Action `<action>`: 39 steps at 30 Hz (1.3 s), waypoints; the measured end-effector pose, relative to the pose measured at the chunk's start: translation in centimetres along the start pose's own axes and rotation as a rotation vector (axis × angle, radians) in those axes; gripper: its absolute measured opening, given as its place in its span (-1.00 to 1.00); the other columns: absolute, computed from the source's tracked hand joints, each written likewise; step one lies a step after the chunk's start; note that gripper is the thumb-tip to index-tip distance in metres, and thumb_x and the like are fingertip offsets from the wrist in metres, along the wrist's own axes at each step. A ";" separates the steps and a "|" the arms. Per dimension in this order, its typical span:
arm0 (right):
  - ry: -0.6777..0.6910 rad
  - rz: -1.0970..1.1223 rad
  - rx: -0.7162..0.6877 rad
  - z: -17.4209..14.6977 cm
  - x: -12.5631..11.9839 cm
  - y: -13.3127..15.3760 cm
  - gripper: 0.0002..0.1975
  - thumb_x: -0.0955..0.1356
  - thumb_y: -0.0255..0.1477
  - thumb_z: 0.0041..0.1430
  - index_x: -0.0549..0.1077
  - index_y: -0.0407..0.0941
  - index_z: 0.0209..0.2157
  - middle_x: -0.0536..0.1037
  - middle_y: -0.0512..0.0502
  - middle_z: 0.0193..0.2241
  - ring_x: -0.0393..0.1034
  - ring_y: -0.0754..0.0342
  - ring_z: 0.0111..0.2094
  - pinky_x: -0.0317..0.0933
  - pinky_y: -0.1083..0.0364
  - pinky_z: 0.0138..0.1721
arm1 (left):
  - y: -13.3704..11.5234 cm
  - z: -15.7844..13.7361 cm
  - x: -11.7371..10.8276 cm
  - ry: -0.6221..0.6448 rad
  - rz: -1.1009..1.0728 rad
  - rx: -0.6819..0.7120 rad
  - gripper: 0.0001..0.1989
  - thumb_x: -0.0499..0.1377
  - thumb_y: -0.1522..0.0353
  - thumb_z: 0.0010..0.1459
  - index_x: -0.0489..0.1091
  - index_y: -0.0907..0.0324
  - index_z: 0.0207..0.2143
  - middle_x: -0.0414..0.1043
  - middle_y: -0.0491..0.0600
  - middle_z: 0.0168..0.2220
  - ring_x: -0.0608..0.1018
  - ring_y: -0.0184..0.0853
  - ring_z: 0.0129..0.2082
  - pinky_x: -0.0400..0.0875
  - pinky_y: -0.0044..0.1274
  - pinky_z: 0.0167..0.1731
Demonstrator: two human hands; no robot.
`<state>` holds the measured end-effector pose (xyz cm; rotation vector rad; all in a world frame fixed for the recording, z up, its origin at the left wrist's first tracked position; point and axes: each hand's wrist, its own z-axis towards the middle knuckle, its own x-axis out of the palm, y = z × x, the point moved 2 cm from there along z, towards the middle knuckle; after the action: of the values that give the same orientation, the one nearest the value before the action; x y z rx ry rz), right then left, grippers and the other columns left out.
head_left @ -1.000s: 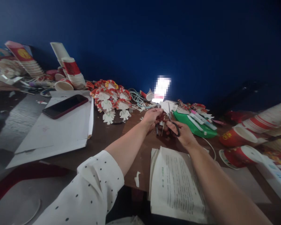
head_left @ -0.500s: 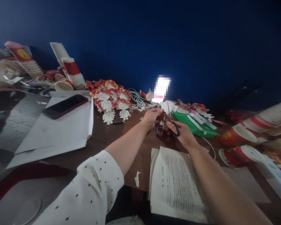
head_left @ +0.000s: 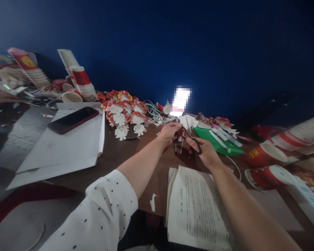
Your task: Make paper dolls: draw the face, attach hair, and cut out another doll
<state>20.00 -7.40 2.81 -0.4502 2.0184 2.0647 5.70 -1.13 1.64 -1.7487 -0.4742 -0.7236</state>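
- Deep blue wall filled the far half of my view; below it a dark brown table (head_left: 125,157) ran left to right, crowded along its far edge.
- At far left I saw stacked paper cups (head_left: 81,82), with a dark phone (head_left: 73,119) lying on a large white envelope (head_left: 65,143).
- Red-and-white paper dolls (head_left: 122,113) lay in a cluster at far centre, and a green board (head_left: 216,141) carrying marker pens (head_left: 222,134) sat to the right.
- My right hand (head_left: 205,151) was closed through the black handles of the scissors (head_left: 193,139), blades pointing far and slightly parted.
- My left hand (head_left: 170,131) pinched a small, thin cut piece (head_left: 178,139), just beside the blades; I could not tell what it was.
- Both hands were near the table's middle, above bare brown wood.
- Printed paper sheets (head_left: 196,205) lay near me under the right forearm, at the table's near edge.
- Red cups (head_left: 267,155) lay tipped at right.
- Open wood remained between the envelope and the printed sheets.
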 end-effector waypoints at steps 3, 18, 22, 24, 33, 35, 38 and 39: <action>0.000 -0.030 -0.011 0.0 -0.1 0.1 -0.51 0.42 0.04 -0.01 0.52 -0.16 -0.48 0.44 0.01 -0.59 0.26 0.19 -0.60 0.11 0.15 -0.53 | 0.0 0.2 -0.1 0.009 0.004 0.003 -0.84 0.25 0.52 0.12 0.34 0.28 -0.50 0.40 -0.12 -0.57 0.46 -0.50 -0.54 0.38 -0.56 -0.31; -0.043 -0.140 -0.051 -0.5 0.2 1.3 -0.51 0.40 0.04 0.02 0.50 -0.14 -0.55 0.42 0.00 -0.63 0.26 0.16 -0.59 0.12 0.14 -0.51 | -0.1 -0.3 0.2 0.018 0.044 -0.007 -0.85 0.31 0.45 0.07 0.37 0.28 -0.45 0.46 -0.07 -0.52 0.49 -0.47 -0.53 0.40 -0.56 -0.36; -0.053 -0.155 -0.070 -0.6 0.3 1.3 -0.53 0.39 0.02 0.05 0.53 -0.15 -0.51 0.43 0.00 -0.64 0.25 0.15 -0.59 0.11 0.14 -0.52 | 0.1 -0.2 0.2 0.051 0.087 -0.007 -0.79 0.35 0.43 0.03 0.35 0.27 -0.46 0.44 -0.09 -0.53 0.50 -0.45 -0.51 0.42 -0.53 -0.33; -0.047 -0.157 -0.065 -0.6 0.3 1.3 -0.52 0.39 0.02 0.05 0.52 -0.15 -0.52 0.42 0.00 -0.64 0.25 0.15 -0.59 0.10 0.14 -0.52 | 0.2 -0.1 0.2 0.052 0.090 0.006 -0.78 0.35 0.44 0.02 0.32 0.27 -0.48 0.42 -0.11 -0.55 0.50 -0.45 -0.52 0.41 -0.53 -0.33; -0.066 -0.144 -0.039 -0.5 0.4 1.2 -0.49 0.39 0.06 0.01 0.53 -0.16 -0.51 0.42 0.01 -0.66 0.26 0.15 -0.60 0.11 0.13 -0.52 | 0.3 -0.1 0.4 0.050 0.083 0.010 -0.77 0.34 0.44 0.05 0.30 0.27 -0.50 0.38 -0.15 -0.58 0.46 -0.49 -0.55 0.37 -0.56 -0.35; -0.063 -0.153 -0.030 -0.6 0.4 1.4 -0.49 0.40 0.06 0.00 0.54 -0.15 -0.51 0.42 0.00 -0.66 0.27 0.14 -0.60 0.11 0.13 -0.52 | 0.3 -0.1 0.3 0.046 0.081 0.006 -0.78 0.32 0.44 0.07 0.30 0.27 -0.49 0.38 -0.15 -0.58 0.46 -0.49 -0.55 0.38 -0.57 -0.35; -0.051 -0.143 -0.022 -0.6 0.3 1.6 -0.48 0.41 0.07 -0.02 0.51 -0.14 -0.57 0.42 0.00 -0.66 0.27 0.15 -0.61 0.11 0.13 -0.53 | 0.3 -0.1 0.3 0.042 0.080 -0.002 -0.78 0.33 0.43 0.06 0.31 0.27 -0.49 0.38 -0.15 -0.58 0.46 -0.50 -0.55 0.37 -0.57 -0.36; -0.045 -0.137 -0.021 -0.6 0.3 1.6 -0.48 0.41 0.08 -0.03 0.50 -0.14 -0.58 0.42 0.00 -0.65 0.26 0.15 -0.61 0.11 0.13 -0.53 | 0.3 -0.1 0.3 0.044 0.079 -0.004 -0.77 0.33 0.43 0.06 0.31 0.27 -0.49 0.38 -0.15 -0.58 0.46 -0.50 -0.55 0.37 -0.57 -0.36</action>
<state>19.20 -8.06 4.19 -0.5255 1.8867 1.9978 6.10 -1.34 1.64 -1.7413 -0.3718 -0.7060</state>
